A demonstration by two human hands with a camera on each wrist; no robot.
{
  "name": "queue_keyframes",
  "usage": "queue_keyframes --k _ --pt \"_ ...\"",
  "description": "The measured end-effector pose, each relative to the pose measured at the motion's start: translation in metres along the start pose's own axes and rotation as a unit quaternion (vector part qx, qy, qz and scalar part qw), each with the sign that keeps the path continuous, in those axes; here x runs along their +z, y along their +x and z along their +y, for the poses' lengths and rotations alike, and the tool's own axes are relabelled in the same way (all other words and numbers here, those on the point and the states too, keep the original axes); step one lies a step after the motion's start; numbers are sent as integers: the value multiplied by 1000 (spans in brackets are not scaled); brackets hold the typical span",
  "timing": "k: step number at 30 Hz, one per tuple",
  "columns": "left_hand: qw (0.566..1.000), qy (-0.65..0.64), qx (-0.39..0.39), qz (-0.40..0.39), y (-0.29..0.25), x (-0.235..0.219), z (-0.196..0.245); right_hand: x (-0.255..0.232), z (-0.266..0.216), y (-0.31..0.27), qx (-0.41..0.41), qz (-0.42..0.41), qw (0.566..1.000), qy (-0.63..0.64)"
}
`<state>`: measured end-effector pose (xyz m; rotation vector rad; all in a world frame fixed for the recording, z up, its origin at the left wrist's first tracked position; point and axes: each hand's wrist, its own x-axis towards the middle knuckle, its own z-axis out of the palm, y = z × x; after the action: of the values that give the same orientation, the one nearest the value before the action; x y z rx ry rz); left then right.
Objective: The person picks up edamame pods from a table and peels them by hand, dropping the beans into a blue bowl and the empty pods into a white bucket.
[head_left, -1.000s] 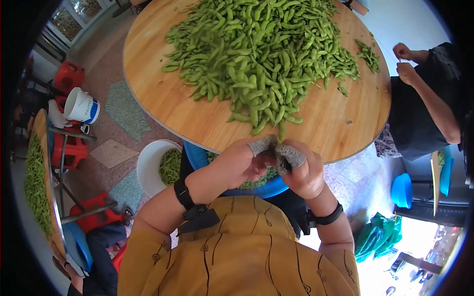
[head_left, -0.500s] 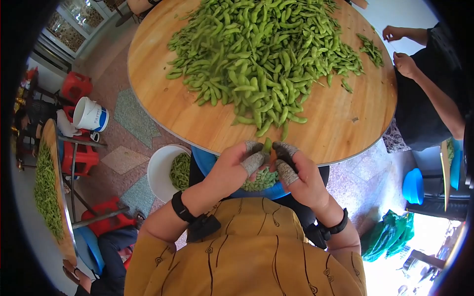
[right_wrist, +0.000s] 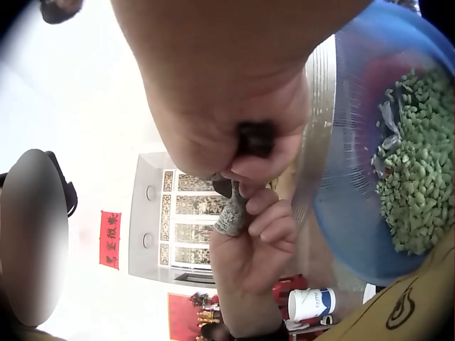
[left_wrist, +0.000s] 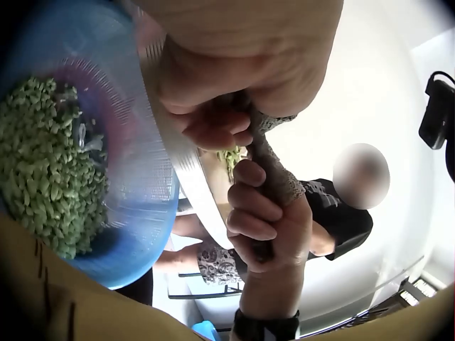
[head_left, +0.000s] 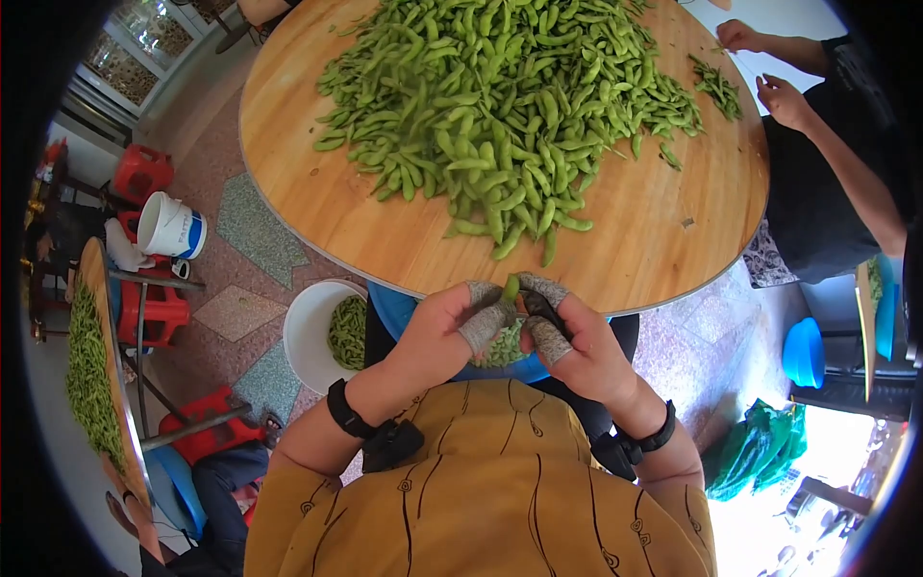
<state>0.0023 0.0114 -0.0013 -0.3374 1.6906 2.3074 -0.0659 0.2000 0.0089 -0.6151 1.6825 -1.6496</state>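
- Left hand (head_left: 452, 332), lower centre of the head view: fingers curled, grey knitted fingertip covers on thumb and forefinger, pinching the single green soybean pod (head_left: 512, 288) from the left.
- Right hand (head_left: 567, 341), just right of it and touching it: fingers curled, the same grey covers, pinching that pod from the right.
- Single green soybean pod: upright between both hands' fingertips, just below the near edge of the worktop, above the blue basin.
- Round blue plastic basin (left_wrist: 153, 206): beneath the hands, holding shelled green beans (left_wrist: 43, 170).
- Round pale wooden worktop (head_left: 327, 207), upper centre of the head view: carries a large heap of green soybean pods (head_left: 500, 96).
- White round bucket (head_left: 308, 332), left of the hands on the floor: holds green pods.
- White tub with blue label (head_left: 168, 229), far left, beside red plastic stools (head_left: 159, 308).
- Second person in dark top (head_left: 827, 192), upper right: both hands at the worktop's edge.
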Motion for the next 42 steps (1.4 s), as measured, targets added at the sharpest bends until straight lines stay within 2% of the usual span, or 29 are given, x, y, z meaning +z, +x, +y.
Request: queue_keyframes --k 2,3,4,5,6,8,9,10,11,12,14,15,17,18,19,20,21,23,24,27,29,30,32,33,35,36,37,38,42 --pt "969 156 185 40 0 4 -6 3 8 1 -66 34 995 -66" --pt "970 156 184 40 -1 1 -5 2 15 4 -65 34 995 -66" --pt "918 318 233 44 -2 -3 -4 1 24 7 -122 33 985 -120" --pt "837 471 275 46 -3 -5 -3 0 29 8 -179 32 968 -172" --pt "837 471 274 45 -4 -5 -1 1 23 7 -178 33 968 -171" --pt "884 407 227 35 -6 -4 3 2 3 1 50 -27 997 50" --pt "884 407 226 35 -6 -8 3 -1 0 -1 51 -26 997 51" --pt "969 225 95 -19 -6 -15 4 -6 -3 -2 129 -64 973 180" --pt "996 29 -43 -71 -5 -21 4 -10 -5 -4 205 -100 925 305" --pt "996 28 -46 -73 -6 -23 2 -10 -6 -4 207 -98 924 307" --pt "982 -131 -81 -108 -6 -26 -1 -8 -8 -2 254 -98 899 343" --pt "982 -131 -82 -108 -6 -23 -2 -8 -9 -1 255 -98 899 343" --pt "995 91 44 -18 -7 -15 -7 -5 -10 1 228 -98 940 234" --pt "995 91 44 -18 -8 -12 -3 0 -14 1 229 -99 940 234" --pt "958 270 97 19 -11 -8 6 5 -19 1 223 -92 953 185" --pt "885 438 148 54 -13 -6 11 9 -23 0 217 -85 963 134" --pt "884 440 150 56 -13 -9 5 10 -24 -1 215 -86 964 134" --pt "670 662 326 81 -13 -21 -12 14 -24 -2 176 -66 978 91" --pt "666 666 326 83 -14 -22 -12 13 -23 -2 170 -69 979 92" --pt "670 641 366 72 -11 -20 -11 9 -22 -2 152 -83 984 51" --pt "762 504 392 104 -8 -12 -16 8 -24 -5 152 -81 983 59" --pt "764 502 393 102 -12 -11 -16 8 -23 -6 154 -79 983 58" --pt "933 311 178 31 -21 -10 -13 7 -17 -7 164 -84 981 62" --pt "934 308 178 30 -22 -9 -10 6 -15 -7 166 -83 981 60" --pt "989 143 11 -18 -21 -9 -3 4 -11 -8 193 -61 970 135" --pt "990 141 10 -18 -21 -8 -3 5 -2 -6 195 -61 970 135" --pt "981 188 28 -38 -22 -7 -4 8 12 -2 37 22 999 -19" --pt "969 236 48 -59 -22 -6 -3 9 18 1 -126 104 971 -173" --pt "939 306 131 -81 -26 -11 -18 9 2 8 -62 48 961 -266"
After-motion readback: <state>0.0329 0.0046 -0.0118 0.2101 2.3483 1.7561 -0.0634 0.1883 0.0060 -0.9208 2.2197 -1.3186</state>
